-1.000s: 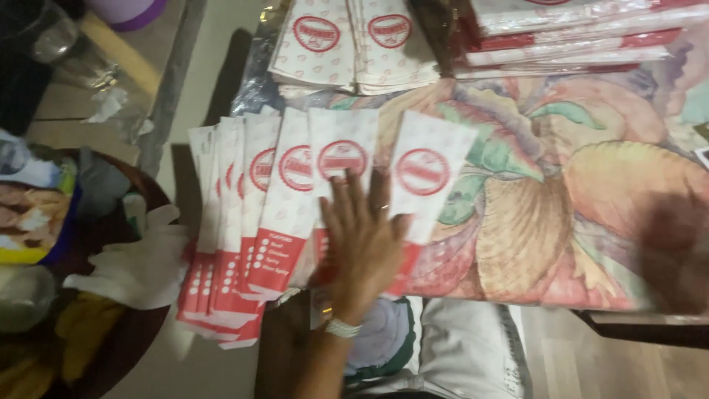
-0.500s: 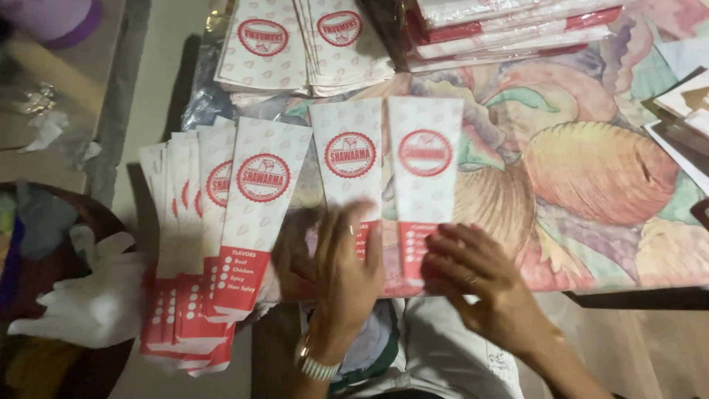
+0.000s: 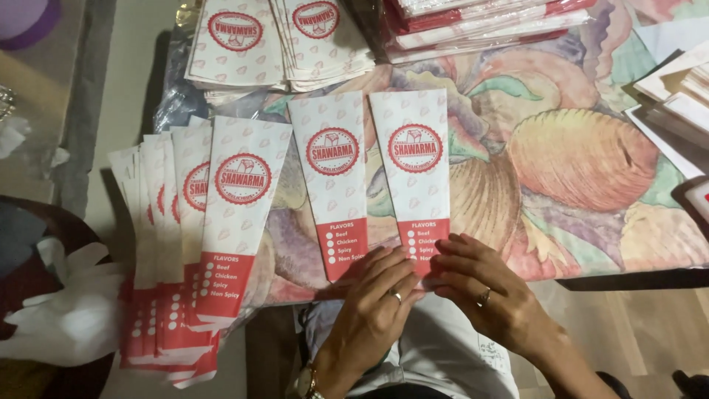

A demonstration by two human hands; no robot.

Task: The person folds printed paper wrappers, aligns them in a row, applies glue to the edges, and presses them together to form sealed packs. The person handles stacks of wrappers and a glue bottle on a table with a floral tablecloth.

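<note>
Left hand (image 3: 373, 299): fingers flat, together, on left paper sleeve's (image 3: 336, 177) red end.
Right hand (image 3: 484, 292): fingers slightly spread, pressing right paper sleeve (image 3: 417, 166).
Fanned sleeves (image 3: 188, 244): left of both.

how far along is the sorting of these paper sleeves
Done, it seems: a fanned row of sleeves overhangs the table's left edge. In hand: the left hand and right hand rest on the red bottom ends of two separate sleeves lying side by side on the patterned cloth. Probably left: two flat stacks at the far edge and wrapped bundles beside them.
</note>
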